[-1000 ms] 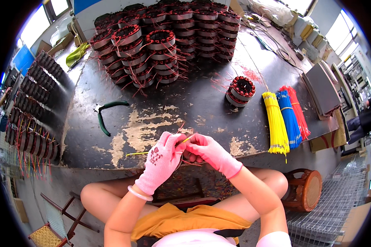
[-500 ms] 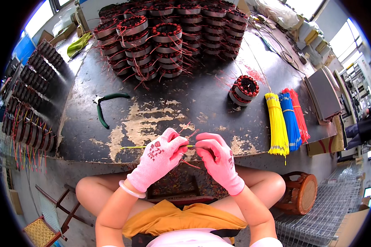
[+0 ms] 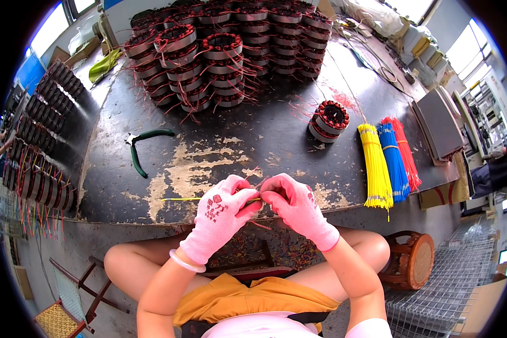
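Over the near edge of the tabletop, the head view shows us our two pink-gloved hands almost meeting. Our left hand has its grip pinching a yellow wire — one length sticks out to the left, and a short bit shows by the thumb. Our right hand curls just beside it; whether its grip pinches anything, we cannot tell. Beyond, green-handled pliers lie spread on the left. To the right, a short stack of wound stators stands near a yellow wire bundle — blue and red bundles lie alongside.
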### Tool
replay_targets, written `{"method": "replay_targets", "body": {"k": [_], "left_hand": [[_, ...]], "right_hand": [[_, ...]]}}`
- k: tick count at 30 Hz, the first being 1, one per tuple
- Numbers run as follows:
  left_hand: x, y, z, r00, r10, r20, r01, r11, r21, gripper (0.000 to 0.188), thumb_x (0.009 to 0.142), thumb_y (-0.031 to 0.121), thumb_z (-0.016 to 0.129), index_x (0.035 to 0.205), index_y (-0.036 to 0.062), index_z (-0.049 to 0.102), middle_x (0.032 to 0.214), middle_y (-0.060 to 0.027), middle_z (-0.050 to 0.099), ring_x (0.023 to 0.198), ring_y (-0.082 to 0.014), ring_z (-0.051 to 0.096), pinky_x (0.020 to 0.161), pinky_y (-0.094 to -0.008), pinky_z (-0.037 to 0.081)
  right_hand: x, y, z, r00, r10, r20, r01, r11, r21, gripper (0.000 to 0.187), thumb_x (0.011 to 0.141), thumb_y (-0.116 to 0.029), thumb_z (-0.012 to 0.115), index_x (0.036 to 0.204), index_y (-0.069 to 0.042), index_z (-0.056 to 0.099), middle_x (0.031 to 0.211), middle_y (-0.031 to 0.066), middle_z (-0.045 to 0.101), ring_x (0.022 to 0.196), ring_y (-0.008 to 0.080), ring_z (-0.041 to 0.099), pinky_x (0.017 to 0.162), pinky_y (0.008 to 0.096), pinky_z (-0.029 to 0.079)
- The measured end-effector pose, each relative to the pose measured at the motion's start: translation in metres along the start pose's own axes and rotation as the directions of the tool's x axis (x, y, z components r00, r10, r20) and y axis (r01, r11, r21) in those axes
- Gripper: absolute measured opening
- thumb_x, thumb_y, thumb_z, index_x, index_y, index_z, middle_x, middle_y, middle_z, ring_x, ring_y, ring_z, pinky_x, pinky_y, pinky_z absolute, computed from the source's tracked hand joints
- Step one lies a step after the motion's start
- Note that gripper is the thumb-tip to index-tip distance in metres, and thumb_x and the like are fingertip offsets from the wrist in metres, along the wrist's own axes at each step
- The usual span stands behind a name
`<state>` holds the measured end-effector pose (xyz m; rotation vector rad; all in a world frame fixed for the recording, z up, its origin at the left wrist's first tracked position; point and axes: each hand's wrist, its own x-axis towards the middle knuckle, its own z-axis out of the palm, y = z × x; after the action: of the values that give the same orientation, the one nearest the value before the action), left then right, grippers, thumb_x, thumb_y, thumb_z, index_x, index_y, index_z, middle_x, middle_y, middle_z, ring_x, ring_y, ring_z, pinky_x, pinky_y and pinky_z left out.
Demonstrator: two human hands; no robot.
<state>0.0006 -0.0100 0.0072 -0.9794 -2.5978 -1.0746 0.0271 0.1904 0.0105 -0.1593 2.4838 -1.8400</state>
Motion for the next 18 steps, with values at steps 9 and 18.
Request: {"method": "replay_targets", "body": {"k": [9,18], "left_hand": [[-0.001,-0.006,0.009,0.997,0.08,0.005,-0.08,0.997,-0.003,0.016,0.084,0.015,0.076,0.098,0.012,0.069,0.101,-0.0038,0.068,0.088,-0.0274,0.068,0.075,-0.0392,0.055],[-0.003,-0.006,0.006,0.998,-0.032,0.058,0.035,0.998,-0.051,0.016,0.084,0.011,0.074,0.099,0.0098,0.072,0.113,-0.0058,0.074,0.092,-0.0286,0.071,0.082,-0.0397,0.056]], "right_hand": [[0.013,0.021,-0.006,0.906,0.362,0.217,-0.42,0.83,0.368,0.016,0.098,-0.014,0.065,0.106,-0.001,0.063,0.087,-0.0001,0.065,0.069,0.0038,0.055,0.06,0.0227,0.047],[-0.015,0.012,-0.008,0.899,-0.434,0.055,0.38,0.715,-0.587,0.046,0.083,-0.02,0.08,0.125,-0.008,0.066,0.127,0.0093,0.066,0.075,0.0228,0.07,0.069,0.0351,0.057]]}}
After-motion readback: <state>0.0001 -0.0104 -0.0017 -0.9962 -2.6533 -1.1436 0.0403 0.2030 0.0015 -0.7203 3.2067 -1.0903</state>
